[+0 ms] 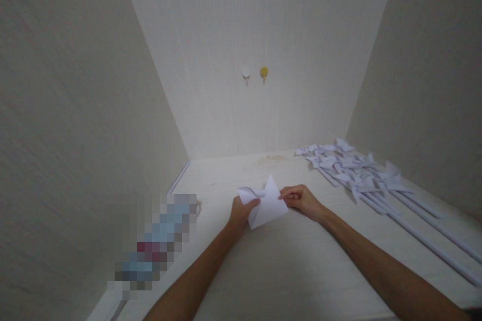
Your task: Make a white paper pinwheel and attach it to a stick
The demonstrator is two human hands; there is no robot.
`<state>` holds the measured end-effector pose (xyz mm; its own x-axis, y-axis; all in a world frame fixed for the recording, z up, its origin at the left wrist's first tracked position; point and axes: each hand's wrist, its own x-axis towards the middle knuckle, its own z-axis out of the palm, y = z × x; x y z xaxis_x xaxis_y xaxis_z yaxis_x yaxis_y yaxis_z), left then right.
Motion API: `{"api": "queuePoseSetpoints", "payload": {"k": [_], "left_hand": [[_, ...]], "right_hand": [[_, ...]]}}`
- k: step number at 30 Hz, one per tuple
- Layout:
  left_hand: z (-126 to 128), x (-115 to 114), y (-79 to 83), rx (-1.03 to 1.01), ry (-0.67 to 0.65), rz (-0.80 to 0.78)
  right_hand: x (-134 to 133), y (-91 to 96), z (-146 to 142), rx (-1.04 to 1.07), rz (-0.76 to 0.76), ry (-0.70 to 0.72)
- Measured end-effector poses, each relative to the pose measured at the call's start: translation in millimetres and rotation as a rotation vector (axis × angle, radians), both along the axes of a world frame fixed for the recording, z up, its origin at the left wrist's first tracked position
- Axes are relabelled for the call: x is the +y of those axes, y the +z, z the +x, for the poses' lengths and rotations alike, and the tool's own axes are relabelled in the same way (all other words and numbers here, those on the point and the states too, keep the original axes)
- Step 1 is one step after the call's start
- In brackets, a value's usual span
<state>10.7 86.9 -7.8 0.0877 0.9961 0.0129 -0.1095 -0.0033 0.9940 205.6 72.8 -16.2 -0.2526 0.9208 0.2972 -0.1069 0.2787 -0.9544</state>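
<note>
- At the far left of a pale surface (286, 266) boxed in by plain walls, a blurred patch (158, 241) hides something lying beside the wall.
- Left hand (241, 213): fingers closed on the curled left corner of a folded white paper (269, 205), seemingly to lift that flap clear.
- On the back wall above, a white hook (246, 76) and a yellow hook (264, 73) sit side by side.
- The paper rests on the surface between both hands, one point sticking up.
- Right hand (301, 199): fingers pinched narrow on the paper's right edge, likely steadying it.
- Far right, a pile of paper pinwheels (350, 168) on long sticks (422, 233) lies well apart from the hands, probably laid aside.
</note>
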Motion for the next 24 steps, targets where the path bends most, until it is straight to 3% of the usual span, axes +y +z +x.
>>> {"api": "queuePoseSetpoints", "payload": {"k": [6,14,24], "left_hand": [[0.1,-2.1,2.5,-0.001,-0.029,-0.03],[1.7,-1.2,-0.2,0.063,-0.047,0.005],[2.9,-5.3,6.7,0.269,-0.056,0.113]], "right_hand": [[-0.6,-0.4,0.1,-0.022,0.007,-0.005],[-5.0,5.7,-10.5,-0.077,0.123,-0.023],[-4.8,-2.9,-29.9,-0.303,0.218,-0.275]]}}
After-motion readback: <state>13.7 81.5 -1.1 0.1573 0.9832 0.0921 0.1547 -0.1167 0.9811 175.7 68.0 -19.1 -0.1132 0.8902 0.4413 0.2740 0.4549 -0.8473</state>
